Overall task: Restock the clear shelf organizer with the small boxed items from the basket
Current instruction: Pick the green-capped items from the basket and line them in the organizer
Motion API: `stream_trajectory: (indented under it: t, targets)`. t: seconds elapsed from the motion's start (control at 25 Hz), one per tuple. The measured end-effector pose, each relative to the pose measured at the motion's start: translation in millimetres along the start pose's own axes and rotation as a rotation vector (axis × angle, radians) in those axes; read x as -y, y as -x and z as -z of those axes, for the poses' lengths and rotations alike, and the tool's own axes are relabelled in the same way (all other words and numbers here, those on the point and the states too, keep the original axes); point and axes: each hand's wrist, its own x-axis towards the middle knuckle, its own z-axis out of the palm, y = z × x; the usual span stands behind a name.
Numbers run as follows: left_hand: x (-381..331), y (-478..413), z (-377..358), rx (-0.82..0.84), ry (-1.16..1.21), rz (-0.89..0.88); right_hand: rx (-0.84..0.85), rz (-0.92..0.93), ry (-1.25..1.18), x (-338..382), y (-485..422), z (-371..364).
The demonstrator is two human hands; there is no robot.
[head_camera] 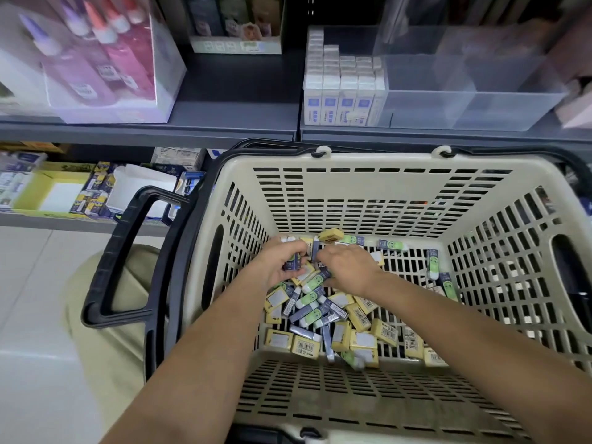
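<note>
A cream plastic basket (362, 200) with black handles sits below the shelf. Its floor holds several small boxed items (323, 315), yellow ones and navy-and-green ones, in a loose heap. My left hand (282, 261) is down in the basket and grips a few navy boxes (296, 262). My right hand (349, 267) lies beside it over the heap, fingers curled on a small box; its fingertips are hidden. The clear shelf organizer (464, 91) stands on the grey shelf above. Its left section holds rows of white-and-blue boxes (342, 91); its right sections look bare.
A clear box of pink and purple glue bottles (96, 59) stands at the shelf's left. The lower shelf holds yellow trays with small packs (80, 190). The basket's black handle (125, 257) hangs out to the left over my knee and the pale tile floor.
</note>
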Motion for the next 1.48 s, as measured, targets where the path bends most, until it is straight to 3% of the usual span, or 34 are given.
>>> stream_trajectory:
  t: [0.12,0.24,0.52,0.68,0.84,0.96,1.12,1.24,1.36,1.48]
  targets:
    - [0.5,1.2,1.4,0.014,0.003,-0.019,-0.009,0.062,0.02,-2.6,-0.6,-0.9]
    - [-0.1,2.3,0.7,0.018,0.027,-0.044,-0.065,0.06,-0.113,-10.6,5.7,5.4]
    - [-5.0,11.9,-8.3,0.137,0.087,-0.104,-0.302,-0.314,-0.712,-13.4,17.5,27.0]
    - [-11.9,18.6,-21.0,0.202,0.169,-0.136,-0.304,-0.319,-0.855,1.1,14.4,37.3]
    - [-15.0,17.3,-18.3,0.116,0.16,-0.124,-0.201,-0.347,-1.056,-5.9,19.8,53.1]
    - [-13.4,15.9,-19.4,0.036,0.137,-0.076,-0.303,-0.454,-1.126,-15.5,27.2,62.8]
    - [-15.9,20.8,-22.3,0.139,0.229,-0.05,-0.379,-0.506,-1.4,-18.2,37.2,67.0]
    - [-24.8,26.3,-28.2,0.175,0.28,-0.101,-0.314,-0.476,-1.318,-21.3,41.0,71.3]
    - [-40.7,37.6,-37.9,0.205,0.241,-0.197,-0.224,-0.316,-1.092,-18.8,42.7,85.3]
    - [-63.8,57.1,-44.6,0.263,0.198,-0.301,-0.304,-0.229,-1.005,-17.9,46.1,109.4]
